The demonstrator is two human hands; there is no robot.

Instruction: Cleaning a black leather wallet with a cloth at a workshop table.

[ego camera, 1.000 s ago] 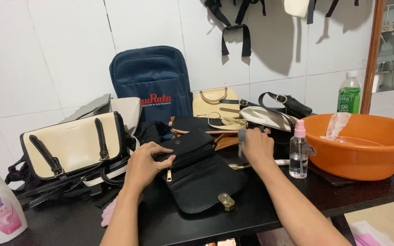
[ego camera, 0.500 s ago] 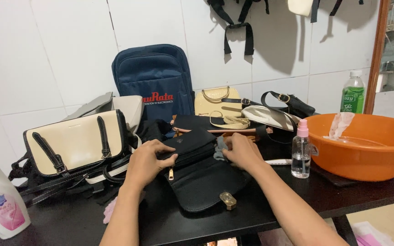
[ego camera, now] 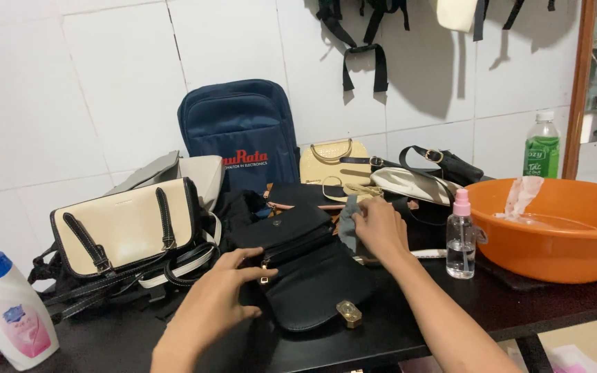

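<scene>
My left hand (ego camera: 219, 300) lies open, steadying the black handbag (ego camera: 305, 269) on the dark table (ego camera: 519, 304); my right hand (ego camera: 379, 228) pinches a grey cloth (ego camera: 347, 222) against its far edge.

Left forearm reaching up from the bottom edge, left hand (ego camera: 219, 293) palm down with fingers spread and pointing right, right forearm angled in from lower right, right hand (ego camera: 379, 228) fingers curled in a pinch, hands well apart
</scene>
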